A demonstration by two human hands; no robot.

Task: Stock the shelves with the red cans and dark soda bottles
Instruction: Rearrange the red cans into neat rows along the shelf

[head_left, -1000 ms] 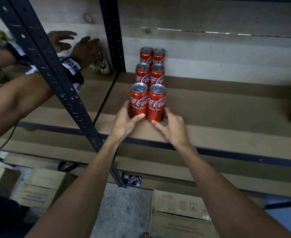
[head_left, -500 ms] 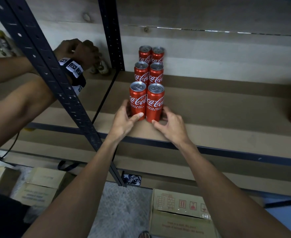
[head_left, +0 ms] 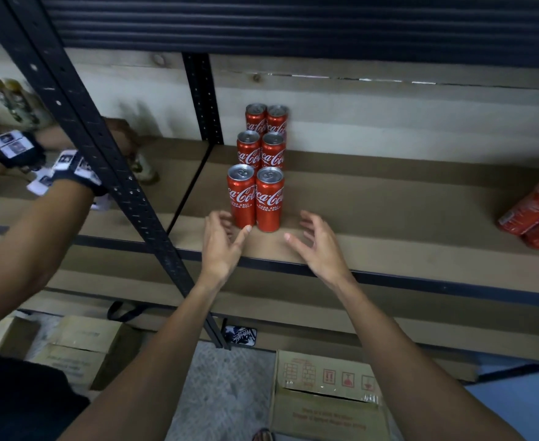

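Observation:
Several red cans stand upright in two rows on the brown shelf [head_left: 389,224], running from the front pair [head_left: 256,198] back to the wall. My left hand [head_left: 222,246] hovers just left of the front pair, fingers relaxed, holding nothing. My right hand [head_left: 320,246] hovers just right of the pair, fingers spread and empty. Neither hand touches a can. More red cans [head_left: 538,214] lie at the shelf's right edge, partly cut off by the frame. No dark soda bottles are visible.
A black slotted upright [head_left: 109,173] crosses the left side. Behind it another person's arms with banded wrists [head_left: 67,173] work in the neighbouring bay. Cardboard boxes [head_left: 325,399] sit on the floor below. A dark ribbed shelf [head_left: 293,23] hangs overhead.
Both my hands have let go of the front pair of cans and drawn back and apart. The view has tilted up. The other person's hands have shifted lower in their bay.

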